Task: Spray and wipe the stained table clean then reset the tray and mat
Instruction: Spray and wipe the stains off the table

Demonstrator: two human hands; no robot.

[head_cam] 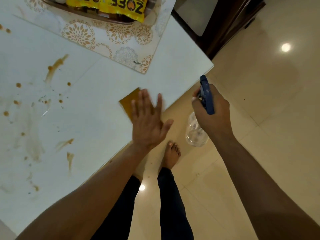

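Head view. White table (107,78) carries brown stains (55,66), streaks and drops, mostly on its left half; none wiped yet. Left hand (149,122), fingers straight and spread, lies over a brown sponge (129,101) near the table's right edge; contact is blurred, so pressing or just above cannot be told. Probably placed there to have the wiper ready. Right hand (211,111) grips a clear spray bottle (195,134) by its blue trigger head (206,94), held off the table over the floor, nozzle toward the surface. Patterned mat (110,37) and tray (97,16) with a yellow packet (110,6) sit at the far corner, likely shifted clear of the spraying.
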